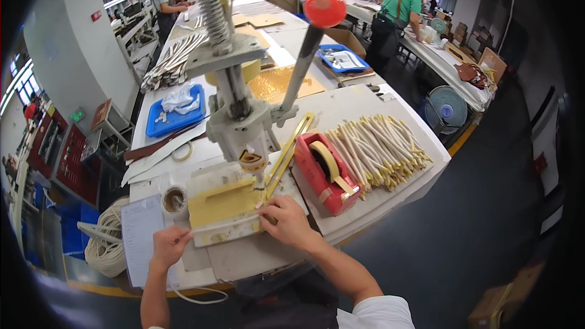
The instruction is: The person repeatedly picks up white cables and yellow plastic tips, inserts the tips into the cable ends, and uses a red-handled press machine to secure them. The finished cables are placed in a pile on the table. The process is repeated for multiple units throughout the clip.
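Observation:
A hand press [241,128] with a large spring and a red-knobbed lever [301,67] stands over its base. Under its head lies a yellow work pad [216,198] with a pale strip [225,231] along its near edge. My right hand [285,222] is closed at the pad's right end, just below the press tip; a small whitish end shows at its fingertips. My left hand [170,245] is pinched closed beside the strip's left end. What it holds is too small to make out. A thin white cord [201,298] hangs below the table edge near the left forearm.
A red tape dispenser [326,183] and a pile of white cords with yellow ends [381,152] sit right of the press. Left are a tape roll [174,199], a paper sheet [141,231], a cord coil [103,250] and a blue tray [177,120]. Other people work farther off.

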A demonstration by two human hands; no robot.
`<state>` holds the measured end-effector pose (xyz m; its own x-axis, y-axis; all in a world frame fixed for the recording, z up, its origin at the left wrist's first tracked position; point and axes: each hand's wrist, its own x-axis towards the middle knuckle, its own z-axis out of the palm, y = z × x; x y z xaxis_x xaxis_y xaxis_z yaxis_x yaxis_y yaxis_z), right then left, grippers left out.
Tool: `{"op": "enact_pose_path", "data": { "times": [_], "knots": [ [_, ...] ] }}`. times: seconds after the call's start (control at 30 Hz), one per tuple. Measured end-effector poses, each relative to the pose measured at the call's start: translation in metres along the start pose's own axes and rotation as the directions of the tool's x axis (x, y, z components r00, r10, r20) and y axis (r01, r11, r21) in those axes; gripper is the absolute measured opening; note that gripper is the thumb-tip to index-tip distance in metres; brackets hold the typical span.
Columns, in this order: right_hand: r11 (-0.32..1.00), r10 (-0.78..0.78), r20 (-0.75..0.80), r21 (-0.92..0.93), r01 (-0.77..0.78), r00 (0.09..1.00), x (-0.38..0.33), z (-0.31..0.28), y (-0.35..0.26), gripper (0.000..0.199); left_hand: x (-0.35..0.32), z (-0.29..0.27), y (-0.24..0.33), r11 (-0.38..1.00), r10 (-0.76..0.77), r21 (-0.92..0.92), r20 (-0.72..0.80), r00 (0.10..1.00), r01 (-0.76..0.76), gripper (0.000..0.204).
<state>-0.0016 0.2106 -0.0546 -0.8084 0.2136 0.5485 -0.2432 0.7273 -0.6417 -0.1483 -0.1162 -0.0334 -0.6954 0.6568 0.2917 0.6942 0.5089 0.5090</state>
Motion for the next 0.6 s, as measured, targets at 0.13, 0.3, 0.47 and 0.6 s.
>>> {"op": "enact_pose_path", "data": {
  "times": [0.13,0.3,0.47,0.6],
  "knots": [
    [0.999,-0.034,-0.030,-0.014,0.034,0.999,0.002,0.001,0.005,0.013,0.005,0.002,-0.002,0.998,0.056,0.024,0.007,0.998,-0.056,0.012],
    [0.999,0.009,-0.034,-0.040,-0.011,0.999,0.001,0.000,0.000,0.014,0.004,0.000,-0.002,1.000,0.029,0.001,0.021,0.999,-0.029,0.011],
    [0.999,0.023,-0.006,-0.045,-0.024,1.000,0.003,0.000,-0.004,0.015,0.000,-0.001,0.000,1.000,0.000,-0.013,0.018,1.000,0.000,0.011],
    [0.998,0.026,-0.002,-0.061,-0.026,1.000,0.003,0.000,-0.002,0.015,0.001,0.000,-0.001,1.000,0.010,0.006,0.021,1.000,-0.010,0.010]
  ]
}}
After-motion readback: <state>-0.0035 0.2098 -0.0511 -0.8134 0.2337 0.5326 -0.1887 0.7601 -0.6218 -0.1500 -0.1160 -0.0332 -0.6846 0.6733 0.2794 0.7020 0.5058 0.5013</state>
